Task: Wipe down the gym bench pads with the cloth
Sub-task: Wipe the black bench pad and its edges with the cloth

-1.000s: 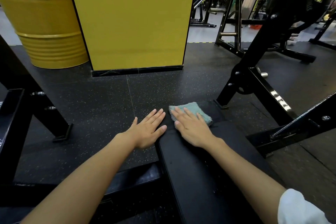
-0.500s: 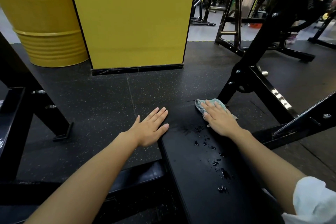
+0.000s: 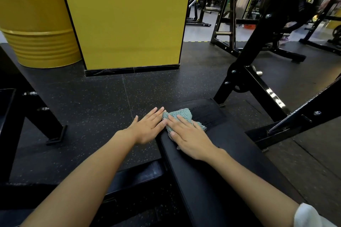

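Note:
A long black bench pad (image 3: pixel 212 162) runs from the lower middle toward the centre of the view. A teal terry cloth (image 3: pixel 181 115) lies near the pad's far left edge. My right hand (image 3: pixel 188 137) presses flat on the cloth with straight fingers, covering its near part. My left hand (image 3: pixel 149 127) rests flat with straight fingers at the pad's left edge, its fingertips touching the cloth's left corner.
A yellow pillar (image 3: pixel 127 18) and a yellow drum (image 3: pixel 35 24) stand on the speckled black floor ahead. Black machine frames rise at the right (image 3: pixel 258 83) and at the left (image 3: pixel 16 116). A black base bar (image 3: pixel 136 177) lies under the pad's left side.
My right hand slid the cloth from the pad's right side back to its left edge, beside my left hand. The water drops seen half a second ago are no longer visible.

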### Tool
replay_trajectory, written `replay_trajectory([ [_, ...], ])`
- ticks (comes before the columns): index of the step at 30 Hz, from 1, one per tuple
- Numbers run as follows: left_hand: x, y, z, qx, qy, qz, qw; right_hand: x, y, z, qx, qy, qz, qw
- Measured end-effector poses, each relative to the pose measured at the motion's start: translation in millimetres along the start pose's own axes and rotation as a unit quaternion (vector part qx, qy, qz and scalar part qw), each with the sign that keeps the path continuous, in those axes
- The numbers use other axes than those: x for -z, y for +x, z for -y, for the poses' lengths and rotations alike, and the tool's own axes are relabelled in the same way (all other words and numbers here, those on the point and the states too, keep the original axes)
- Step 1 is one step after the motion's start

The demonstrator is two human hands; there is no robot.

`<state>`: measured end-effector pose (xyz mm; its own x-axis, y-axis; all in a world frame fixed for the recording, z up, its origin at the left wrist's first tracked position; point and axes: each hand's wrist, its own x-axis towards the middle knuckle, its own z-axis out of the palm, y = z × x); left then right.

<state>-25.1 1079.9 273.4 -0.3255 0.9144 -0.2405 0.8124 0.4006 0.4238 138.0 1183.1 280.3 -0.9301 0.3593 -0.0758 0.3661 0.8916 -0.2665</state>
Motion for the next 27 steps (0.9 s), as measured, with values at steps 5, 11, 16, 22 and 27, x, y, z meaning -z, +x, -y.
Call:
replay_trajectory([
  [5,1,-2,2,-0.003,-0.012,-0.001,1.000,10,0,-31,-0.058,-0.010,-0.005,0.998],
  [11,1,-1,1,-0.002,-0.016,0.000,1.000,7,1,-33,-0.128,-0.007,-0.027,0.991],
  [16,3,0,1,0.003,-0.027,0.003,1.000,-6,-13,9,-0.066,0.002,-0.026,0.997],
  [22,3,2,0,0.010,-0.025,0.003,1.000,-12,-27,31,-0.006,0.005,-0.016,1.000],
  [27,1,1,0,0.011,-0.026,-0.004,1.000,-5,-26,7,-0.027,-0.013,-0.015,0.999],
])
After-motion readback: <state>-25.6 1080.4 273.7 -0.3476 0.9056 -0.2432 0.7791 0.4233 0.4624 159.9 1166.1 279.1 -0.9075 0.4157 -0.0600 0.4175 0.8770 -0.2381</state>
